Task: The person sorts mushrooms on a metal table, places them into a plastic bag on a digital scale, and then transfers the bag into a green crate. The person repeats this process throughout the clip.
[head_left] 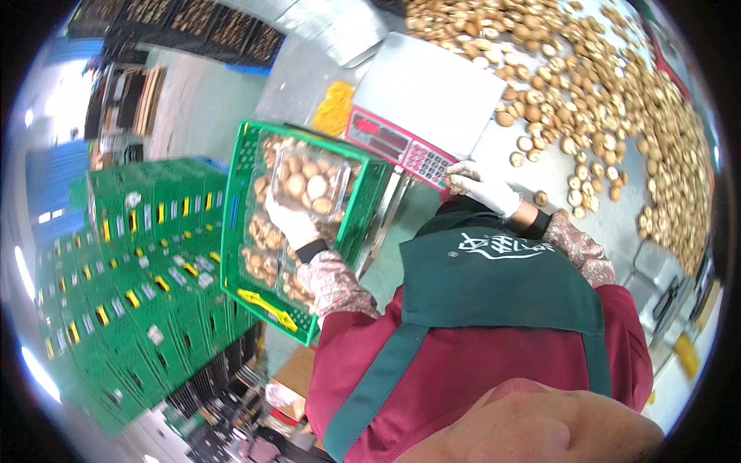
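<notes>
My left hand (292,223), in a white glove, grips the near edge of a clear plastic tray of mushrooms (311,180) inside a green plastic crate (231,243). More trays of mushrooms (260,263) lie in that crate, below and around the held one. My right hand (486,190), also gloved, is at the corner of the red-framed keypad of a digital scale (431,92), its fingers curled; whether they hold anything is unclear. The scale's metal plate bears nothing. Loose mushrooms (602,110) cover much of the metal table to the right.
Yellow bands or ties (334,109) lie beside the scale. Stacked green crates (145,249) stand at the left. Dark crates of mushrooms (197,23) are at the upper left. Clear empty trays (657,266) sit at the right, and a yellow plastic strip (267,309) lies along the crate's near end.
</notes>
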Action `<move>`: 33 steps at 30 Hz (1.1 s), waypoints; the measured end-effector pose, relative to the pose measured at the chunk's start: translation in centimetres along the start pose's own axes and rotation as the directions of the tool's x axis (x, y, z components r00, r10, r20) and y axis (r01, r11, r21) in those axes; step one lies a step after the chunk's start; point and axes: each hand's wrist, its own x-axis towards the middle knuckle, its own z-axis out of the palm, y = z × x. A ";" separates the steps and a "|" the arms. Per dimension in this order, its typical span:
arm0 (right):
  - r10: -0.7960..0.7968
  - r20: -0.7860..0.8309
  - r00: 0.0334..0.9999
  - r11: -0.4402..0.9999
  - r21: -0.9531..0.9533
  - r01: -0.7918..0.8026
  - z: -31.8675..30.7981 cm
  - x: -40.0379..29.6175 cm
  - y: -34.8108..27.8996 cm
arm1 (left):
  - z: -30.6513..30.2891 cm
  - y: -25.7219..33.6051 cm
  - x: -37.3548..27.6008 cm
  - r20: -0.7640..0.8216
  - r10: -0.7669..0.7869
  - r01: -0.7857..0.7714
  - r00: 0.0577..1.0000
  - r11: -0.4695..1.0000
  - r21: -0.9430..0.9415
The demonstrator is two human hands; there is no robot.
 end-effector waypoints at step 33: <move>-0.120 -0.519 0.846 0.966 -0.258 -0.021 -10.9 -5.8 10.9 | 25.8 36.6 30.2 0.638 0.337 -0.671 0.692 0.627 0.396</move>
